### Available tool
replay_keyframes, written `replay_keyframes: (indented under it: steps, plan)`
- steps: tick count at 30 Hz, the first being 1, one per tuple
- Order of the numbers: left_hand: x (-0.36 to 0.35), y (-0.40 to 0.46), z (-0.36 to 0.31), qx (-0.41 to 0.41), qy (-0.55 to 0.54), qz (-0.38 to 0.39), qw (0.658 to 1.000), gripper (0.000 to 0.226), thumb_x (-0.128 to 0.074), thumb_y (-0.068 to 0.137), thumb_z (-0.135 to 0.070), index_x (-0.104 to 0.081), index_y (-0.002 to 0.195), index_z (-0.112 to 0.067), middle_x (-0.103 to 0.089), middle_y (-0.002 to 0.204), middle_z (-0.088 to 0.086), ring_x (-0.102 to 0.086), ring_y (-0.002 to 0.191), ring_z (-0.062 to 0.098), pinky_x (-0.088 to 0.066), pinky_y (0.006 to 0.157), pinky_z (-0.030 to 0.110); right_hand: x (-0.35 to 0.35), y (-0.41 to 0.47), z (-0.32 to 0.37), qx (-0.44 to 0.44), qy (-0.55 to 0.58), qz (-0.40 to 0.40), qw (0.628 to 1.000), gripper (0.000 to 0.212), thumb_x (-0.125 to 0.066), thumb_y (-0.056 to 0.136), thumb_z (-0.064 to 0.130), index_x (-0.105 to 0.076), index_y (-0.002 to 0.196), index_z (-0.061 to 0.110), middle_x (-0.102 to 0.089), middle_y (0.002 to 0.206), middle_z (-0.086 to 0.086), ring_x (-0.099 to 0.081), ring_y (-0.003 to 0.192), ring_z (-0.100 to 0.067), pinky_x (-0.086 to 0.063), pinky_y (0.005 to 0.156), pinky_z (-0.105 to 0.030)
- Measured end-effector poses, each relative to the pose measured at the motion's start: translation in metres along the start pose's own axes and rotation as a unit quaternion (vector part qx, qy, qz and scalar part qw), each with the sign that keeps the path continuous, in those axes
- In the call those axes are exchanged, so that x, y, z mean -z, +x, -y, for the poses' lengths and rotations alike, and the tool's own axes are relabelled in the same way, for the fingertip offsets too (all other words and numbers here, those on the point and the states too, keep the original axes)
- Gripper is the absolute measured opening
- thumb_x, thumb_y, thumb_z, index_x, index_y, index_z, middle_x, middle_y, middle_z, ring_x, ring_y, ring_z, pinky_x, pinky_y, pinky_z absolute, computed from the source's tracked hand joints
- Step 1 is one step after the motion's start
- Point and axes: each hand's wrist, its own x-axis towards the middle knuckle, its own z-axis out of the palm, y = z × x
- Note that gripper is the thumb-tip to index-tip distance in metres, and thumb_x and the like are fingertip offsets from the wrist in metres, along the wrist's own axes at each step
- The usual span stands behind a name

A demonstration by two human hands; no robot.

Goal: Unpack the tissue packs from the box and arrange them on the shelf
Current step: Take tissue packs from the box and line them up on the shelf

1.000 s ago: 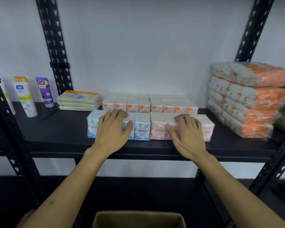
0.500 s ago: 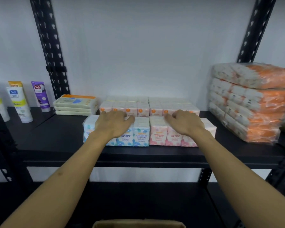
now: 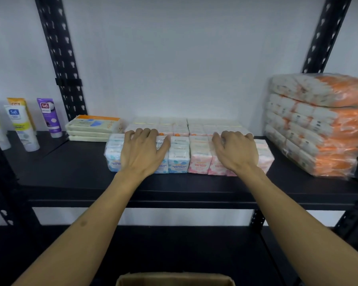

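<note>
A row of blue mini tissue packs (image 3: 179, 159) and pink mini tissue packs (image 3: 198, 159) stands side by side near the middle of the black shelf (image 3: 70, 172). My left hand (image 3: 142, 153) rests on top of the blue packs, its fingers reaching their far edge. My right hand (image 3: 236, 153) lies the same way on the pink packs. Right behind them sits a row of orange-marked packs (image 3: 180, 125). The rim of the cardboard box (image 3: 174, 279) shows at the bottom edge; its inside is hidden.
Large orange tissue bundles (image 3: 318, 124) are stacked at the shelf's right end. Flat pale packs (image 3: 93, 124) lie at the back left. Tubes (image 3: 21, 129) and a purple tube (image 3: 50, 118) stand on the neighbouring shelf. Black uprights (image 3: 60, 58) frame the bay.
Both hands slid from the front faces of the packs up onto their tops, and the front row now sits closer to the back row. The view shifted slightly downward.
</note>
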Motion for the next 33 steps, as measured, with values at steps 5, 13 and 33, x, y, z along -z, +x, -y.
replay_keyframes:
  steps: [5, 13, 33]
  plan:
    - [0.002, -0.015, -0.001, -0.004, -0.009, -0.016, 1.000, 0.045, -0.037, 0.102, -0.052, -0.064, 0.107, -0.017, -0.065, 0.102, 0.002, -0.055, 0.096, 0.024, -0.034, 0.101, 0.043, -0.005, -0.012, 0.000, 0.004, -0.012, -0.079, 0.997, 0.046, -0.030, 0.100, 0.042, -0.049, 0.070, 0.014, -0.057, 0.069, 0.000, -0.052, 0.073, -0.025, -0.036, 0.086, -0.044]
    - [0.008, -0.056, 0.003, -0.019, -0.060, -0.023, 0.998, 0.044, -0.040, 0.104, -0.054, -0.057, 0.122, -0.018, -0.058, 0.124, 0.001, -0.051, 0.115, 0.022, -0.031, 0.107, 0.040, -0.005, -0.056, -0.003, 0.026, -0.007, -0.109, 0.994, 0.038, -0.034, 0.104, 0.040, -0.059, 0.102, 0.012, -0.062, 0.101, -0.006, -0.054, 0.095, -0.026, -0.037, 0.092, -0.044]
    - [0.029, 0.011, 0.010, 0.052, -0.057, 0.272, 0.959, 0.069, -0.024, 0.096, -0.074, -0.065, 0.113, -0.022, -0.069, 0.116, 0.004, -0.059, 0.100, 0.025, -0.042, 0.086, 0.039, 0.030, 0.004, -0.013, -0.066, 0.013, 0.245, 0.967, 0.068, -0.023, 0.100, 0.067, -0.066, 0.117, 0.016, -0.068, 0.121, -0.005, -0.061, 0.101, -0.025, -0.047, 0.086, -0.040]
